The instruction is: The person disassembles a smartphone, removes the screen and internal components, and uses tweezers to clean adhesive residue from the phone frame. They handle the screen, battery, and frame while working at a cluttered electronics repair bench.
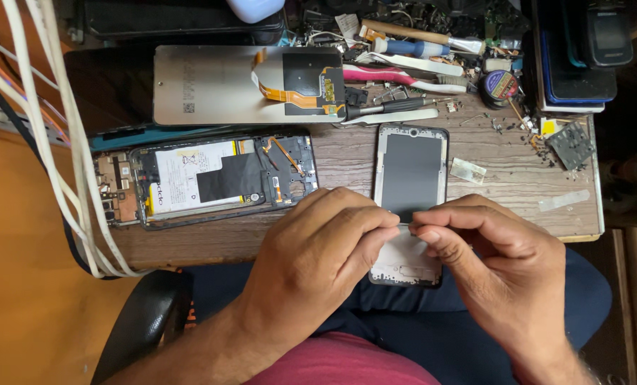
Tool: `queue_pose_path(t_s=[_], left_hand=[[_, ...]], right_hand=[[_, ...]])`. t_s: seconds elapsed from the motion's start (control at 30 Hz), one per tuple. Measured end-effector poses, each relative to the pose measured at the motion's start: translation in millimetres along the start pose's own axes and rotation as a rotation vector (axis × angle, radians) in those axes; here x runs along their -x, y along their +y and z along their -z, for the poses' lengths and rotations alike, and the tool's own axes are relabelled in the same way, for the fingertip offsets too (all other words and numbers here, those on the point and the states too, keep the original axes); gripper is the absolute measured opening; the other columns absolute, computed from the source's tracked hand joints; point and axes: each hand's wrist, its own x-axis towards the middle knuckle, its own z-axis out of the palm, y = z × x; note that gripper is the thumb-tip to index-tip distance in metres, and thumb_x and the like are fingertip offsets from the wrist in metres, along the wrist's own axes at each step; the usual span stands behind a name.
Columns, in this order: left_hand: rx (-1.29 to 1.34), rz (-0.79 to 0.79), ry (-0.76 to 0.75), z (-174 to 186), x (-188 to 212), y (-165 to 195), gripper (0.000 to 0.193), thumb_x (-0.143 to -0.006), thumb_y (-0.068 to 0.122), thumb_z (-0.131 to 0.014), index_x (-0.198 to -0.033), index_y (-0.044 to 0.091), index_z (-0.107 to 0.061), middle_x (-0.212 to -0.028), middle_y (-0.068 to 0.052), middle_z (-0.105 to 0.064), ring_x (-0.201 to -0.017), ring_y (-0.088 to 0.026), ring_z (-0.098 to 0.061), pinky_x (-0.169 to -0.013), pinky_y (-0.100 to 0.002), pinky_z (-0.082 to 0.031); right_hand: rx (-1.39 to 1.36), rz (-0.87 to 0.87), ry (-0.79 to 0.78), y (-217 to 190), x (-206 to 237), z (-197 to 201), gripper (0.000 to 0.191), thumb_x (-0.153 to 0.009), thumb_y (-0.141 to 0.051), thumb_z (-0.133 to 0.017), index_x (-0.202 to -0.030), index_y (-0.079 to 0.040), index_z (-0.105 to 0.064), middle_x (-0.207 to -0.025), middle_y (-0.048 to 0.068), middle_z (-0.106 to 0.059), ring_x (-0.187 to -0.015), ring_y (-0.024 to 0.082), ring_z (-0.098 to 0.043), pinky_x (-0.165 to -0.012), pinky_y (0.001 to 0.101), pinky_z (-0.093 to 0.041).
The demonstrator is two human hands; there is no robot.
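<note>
The phone screen panel (410, 185) lies face down at the near edge of the wooden workbench (504, 178), its lower end jutting past the edge over the person's lap. Its upper part shows a dark grey rectangle inside a pale frame; the lower part is whitish. Both hands meet over its middle. The left hand (318, 249) has thumb and forefinger pinched together on something thin and pale at the panel's surface (too small to tell what it is), and the right hand (490, 257) pinches the same spot from the other side, its fingertips touching those of the left.

Left of the panel lies an opened phone body (211, 178) with a white battery and a black patch showing. Behind it rests a second, larger display panel (226, 85), grey back up, with an orange flex cable (290, 93) looped over a black plate. A black-handled screwdriver (390, 107) lies just beside that panel, and a clutter of tools, including a pink toothbrush (383, 75), fills the far side. White cables (54, 142) hang down the left edge.
</note>
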Motion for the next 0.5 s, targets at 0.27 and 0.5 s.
queue_pose_path(t_s=[0.27, 0.5], left_hand=[[-0.004, 0.002, 0.015, 0.1, -1.2, -0.2, 0.019, -0.094, 0.003, -0.077, -0.109, 0.005, -0.067, -0.102, -0.006, -0.069, -0.094, -0.023, -0.070, -0.080, -0.035, -0.057], [0.008, 0.005, 0.004, 1.8, -1.6, 1.1, 0.019, -0.093, 0.002, -0.077, -0.109, 0.004, -0.066, -0.102, -0.006, -0.069, -0.094, -0.023, -0.070, -0.079, -0.035, -0.057]], right_hand=[[-0.037, -0.004, -0.007, -0.4, -1.0, 0.3, 0.019, -0.092, -0.001, -0.072, -0.109, 0.001, -0.076, -0.096, 0.008, -0.075, -0.078, 0.009, -0.070, -0.063, 0.0205, -0.059], [-0.028, -0.020, -0.002, 0.4, -0.6, 0.0, 0.019, -0.091, 0.000, -0.072, -0.110, 0.001, -0.076, -0.096, 0.007, -0.075, -0.078, 0.008, -0.069, -0.065, 0.0202, -0.058]])
